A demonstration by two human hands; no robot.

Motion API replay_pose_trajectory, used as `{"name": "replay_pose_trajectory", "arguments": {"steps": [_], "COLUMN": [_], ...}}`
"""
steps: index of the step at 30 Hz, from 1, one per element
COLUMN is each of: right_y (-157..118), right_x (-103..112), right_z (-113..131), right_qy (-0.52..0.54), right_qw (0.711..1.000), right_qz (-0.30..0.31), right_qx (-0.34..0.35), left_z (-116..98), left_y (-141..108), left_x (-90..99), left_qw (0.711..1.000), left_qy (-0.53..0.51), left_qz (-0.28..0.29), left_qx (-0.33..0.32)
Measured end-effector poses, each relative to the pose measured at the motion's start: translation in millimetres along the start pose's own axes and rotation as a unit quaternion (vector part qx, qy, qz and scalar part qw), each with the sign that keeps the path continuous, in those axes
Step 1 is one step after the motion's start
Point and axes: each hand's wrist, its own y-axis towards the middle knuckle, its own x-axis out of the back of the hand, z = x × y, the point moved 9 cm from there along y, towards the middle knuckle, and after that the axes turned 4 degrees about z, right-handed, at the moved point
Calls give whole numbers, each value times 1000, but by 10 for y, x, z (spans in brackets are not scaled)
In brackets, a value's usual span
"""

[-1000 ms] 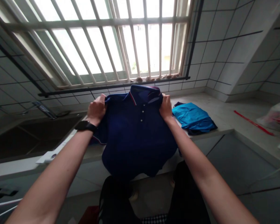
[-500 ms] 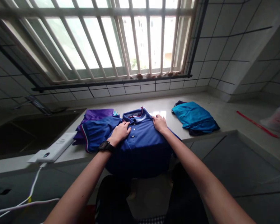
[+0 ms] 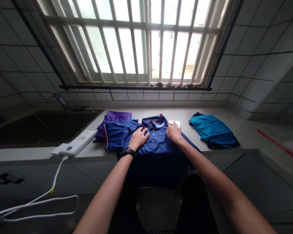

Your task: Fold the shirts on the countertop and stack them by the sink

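Observation:
A dark blue polo shirt (image 3: 156, 162) with a red-striped collar lies on the stone countertop (image 3: 200, 113), its lower part hanging over the front edge. My left hand (image 3: 138, 139) rests flat on the chest beside the white buttons, holding nothing. My right hand (image 3: 174, 132) rests on the other side of the placket, near the collar, its fingers lightly bent on the cloth. The shirt's sleeve on the left lies over a folded purple garment (image 3: 114, 117). A black watch (image 3: 127, 151) circles my left wrist.
A folded teal garment (image 3: 213, 136) sits right of the shirt. On the left are a white power bank (image 3: 75, 143) with a trailing white cable (image 3: 39, 204), a dark sink (image 3: 44, 130) and a faucet (image 3: 63, 102). A barred window (image 3: 136, 42) stands behind the counter.
The shirt, held up by its shoulders a second ago, now lies on the counter over the purple garment. Both hands have moved from gripping the shoulders to resting on the chest.

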Motion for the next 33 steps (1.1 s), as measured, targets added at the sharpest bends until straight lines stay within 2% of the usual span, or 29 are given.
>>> {"name": "replay_pose_trajectory", "arguments": {"steps": [3,5,15,23,28,33], "right_y": [-229,-300,-262,-93,-4,-13], "right_x": [-226,-313,-315,-318,-300,-52], "right_z": [34,15,-53,-98,-109,-296], "right_qy": [21,35,40,23,40,98], "right_qw": [995,991,996,996,999,991], "right_qz": [87,114,76,82,33,-70], "right_qx": [-53,-69,-35,-10,-4,-56], "left_z": [7,7,-24,-14,-21,0], "left_y": [35,54,33,125,124,96], "left_x": [-15,-25,-13,-68,-56,-38], "left_qw": [1000,1000,999,999,998,999], "left_qy": [-7,-10,-21,-8,-18,-28], "left_qz": [-7,-13,-10,5,-1,-6], "left_qx": [-9,-17,-43,-45,-53,-40]}}
